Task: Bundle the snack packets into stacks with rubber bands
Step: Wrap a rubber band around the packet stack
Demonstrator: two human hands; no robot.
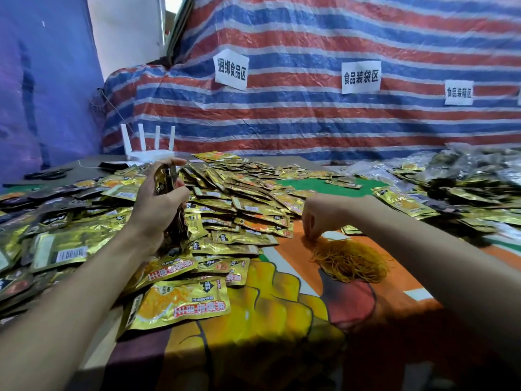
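Gold snack packets lie in a broad loose heap across the table's left and middle. My left hand holds an upright stack of packets edge-on above that heap. A pile of yellow-orange rubber bands sits on the printed cloth at centre right. My right hand reaches down with pinched fingertips at the pile's upper left edge; whether a band is caught between them I cannot tell.
A white router with antennas stands at the back left. More packets, some in clear bags, crowd the right side. A striped tarp with paper labels rises behind. The colourful cloth covers the near table.
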